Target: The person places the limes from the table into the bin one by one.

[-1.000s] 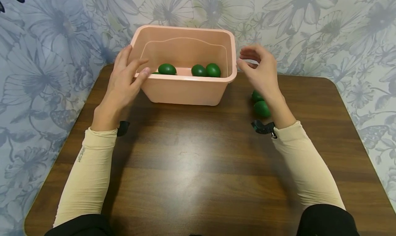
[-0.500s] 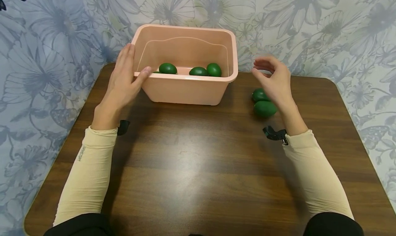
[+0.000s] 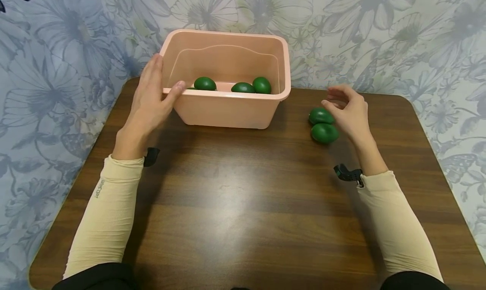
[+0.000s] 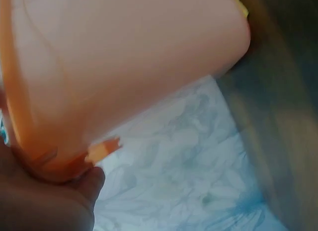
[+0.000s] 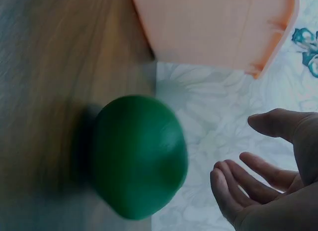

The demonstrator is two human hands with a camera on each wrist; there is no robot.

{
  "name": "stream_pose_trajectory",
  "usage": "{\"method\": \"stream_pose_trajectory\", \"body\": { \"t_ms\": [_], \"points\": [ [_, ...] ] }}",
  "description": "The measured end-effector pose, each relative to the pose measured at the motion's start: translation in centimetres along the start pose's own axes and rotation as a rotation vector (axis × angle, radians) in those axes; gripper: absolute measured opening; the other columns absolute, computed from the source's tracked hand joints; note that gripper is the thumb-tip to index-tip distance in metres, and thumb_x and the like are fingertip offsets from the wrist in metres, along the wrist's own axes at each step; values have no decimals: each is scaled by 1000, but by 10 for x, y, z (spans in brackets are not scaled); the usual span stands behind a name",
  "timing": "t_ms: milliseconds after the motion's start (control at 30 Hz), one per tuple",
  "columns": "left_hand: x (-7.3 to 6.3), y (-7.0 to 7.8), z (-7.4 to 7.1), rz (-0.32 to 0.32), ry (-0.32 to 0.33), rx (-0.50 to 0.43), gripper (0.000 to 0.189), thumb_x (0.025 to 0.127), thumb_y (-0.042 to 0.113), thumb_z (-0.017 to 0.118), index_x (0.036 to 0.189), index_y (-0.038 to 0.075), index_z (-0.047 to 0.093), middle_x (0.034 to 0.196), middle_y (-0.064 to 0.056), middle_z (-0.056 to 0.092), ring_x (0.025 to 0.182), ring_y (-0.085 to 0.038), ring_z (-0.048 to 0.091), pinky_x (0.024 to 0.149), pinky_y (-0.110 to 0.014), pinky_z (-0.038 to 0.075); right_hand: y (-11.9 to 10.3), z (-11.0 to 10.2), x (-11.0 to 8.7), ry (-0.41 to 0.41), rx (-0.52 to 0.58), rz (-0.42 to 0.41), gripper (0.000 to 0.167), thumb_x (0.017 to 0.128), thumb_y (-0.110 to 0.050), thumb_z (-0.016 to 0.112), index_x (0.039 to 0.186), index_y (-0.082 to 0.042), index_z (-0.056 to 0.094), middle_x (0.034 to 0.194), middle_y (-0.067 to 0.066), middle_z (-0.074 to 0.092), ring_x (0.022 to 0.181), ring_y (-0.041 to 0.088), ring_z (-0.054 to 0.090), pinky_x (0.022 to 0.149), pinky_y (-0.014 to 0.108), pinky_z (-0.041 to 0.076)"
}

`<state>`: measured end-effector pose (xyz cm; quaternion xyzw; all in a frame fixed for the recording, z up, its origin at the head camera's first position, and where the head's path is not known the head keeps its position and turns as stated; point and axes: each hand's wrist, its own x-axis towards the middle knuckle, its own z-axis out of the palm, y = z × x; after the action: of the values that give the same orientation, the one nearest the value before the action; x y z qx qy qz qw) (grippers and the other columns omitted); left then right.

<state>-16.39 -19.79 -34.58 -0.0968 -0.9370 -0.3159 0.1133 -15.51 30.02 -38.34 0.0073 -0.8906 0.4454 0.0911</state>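
Observation:
A pink plastic bin [image 3: 228,110] stands at the back of the table, with several dark green, egg-shaped fruits [image 3: 205,83] inside. My left hand [image 3: 148,98] holds its front left corner, thumb over the front rim and fingers along the left side. Right of the bin, two more such fruits lie touching: a rear one [image 3: 321,115] and a front one [image 3: 325,133]. Just beyond them hovers my right hand [image 3: 348,110], holding nothing, its fingers loosely bent and apart from the thumb. In the right wrist view a green fruit [image 5: 139,156] shows near that hand.
The brown wooden table [image 3: 228,188] has rounded back corners. Behind it a wall or sheet with a flower print [image 3: 379,41] rises close to the bin. Dark camera mounts [image 3: 347,173] sit at both wrists.
My right hand has moved right and toward me, from beside the bin's right rim to the two loose fruits. The left hand's fingers now lie straighter along the bin's side.

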Motion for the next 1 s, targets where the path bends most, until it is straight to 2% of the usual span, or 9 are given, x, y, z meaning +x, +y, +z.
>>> {"method": "stream_pose_trajectory", "body": {
  "t_ms": [133, 200, 433, 567, 700, 867, 933, 1000],
  "points": [
    [-3, -2, 0, -28, 41, -17, 91, 102, 61, 51, 170, 14, 13, 178, 1, 8, 164, -17, 7, 132, -48, 10, 10, 2, 1, -76, -58, 52, 58, 99, -33, 73, 150, -9, 57, 149, 19, 60, 133, 38, 62, 107, 49, 52],
    [-3, -2, 1, -22, 55, -19, 90, 102, 60, 52, 170, 12, 16, 178, 0, 10, 164, -19, 9, 132, -49, 11, 15, 3, 0, -118, -83, 81, 62, 99, -34, 73, 152, -9, 54, 151, 22, 57, 134, 43, 60, 108, 55, 50],
    [-3, -1, 4, -7, 57, -32, 89, 103, 60, 50, 169, 10, 18, 178, 0, 10, 164, -19, 9, 132, -49, 13, 27, 5, -1, -217, -107, 126, 59, 100, -25, 73, 151, -4, 54, 152, 27, 55, 135, 49, 56, 108, 61, 49],
    [-1, 1, 6, -5, 54, -33, 90, 102, 62, 50, 169, 12, 17, 178, 0, 10, 163, -18, 10, 132, -48, 14, 29, 4, 0, -243, -128, 163, 59, 100, -28, 72, 151, -5, 55, 150, 28, 56, 134, 48, 53, 105, 63, 48],
    [0, 1, 5, -9, 58, -30, 90, 102, 62, 50, 169, 12, 17, 178, -1, 10, 163, -20, 11, 132, -49, 14, 31, 5, 2, -239, -133, 188, 60, 100, -32, 72, 151, -7, 55, 151, 28, 55, 134, 49, 50, 104, 64, 47],
    [-1, 1, 5, -10, 59, -31, 90, 102, 60, 51, 169, 11, 17, 178, -2, 10, 164, -22, 12, 131, -50, 15, 35, 7, 2, -190, -120, 214, 62, 97, -37, 75, 148, -7, 58, 151, 26, 56, 145, 52, 35, 108, 65, 43],
    [-2, 1, 5, -17, 55, -29, 90, 102, 61, 51, 169, 12, 17, 178, -1, 9, 163, -21, 12, 132, -49, 14, 36, 8, 1, -155, -112, 220, 61, 96, -38, 76, 146, -7, 60, 149, 26, 58, 146, 51, 33, 109, 65, 42],
    [-2, 1, 5, -19, 55, -28, 90, 103, 61, 50, 170, 12, 17, 178, 0, 9, 163, -21, 12, 131, -49, 15, 36, 10, 0, -117, -103, 223, 61, 95, -39, 76, 145, -7, 62, 148, 25, 60, 143, 47, 38, 109, 63, 43]
  ]
}}
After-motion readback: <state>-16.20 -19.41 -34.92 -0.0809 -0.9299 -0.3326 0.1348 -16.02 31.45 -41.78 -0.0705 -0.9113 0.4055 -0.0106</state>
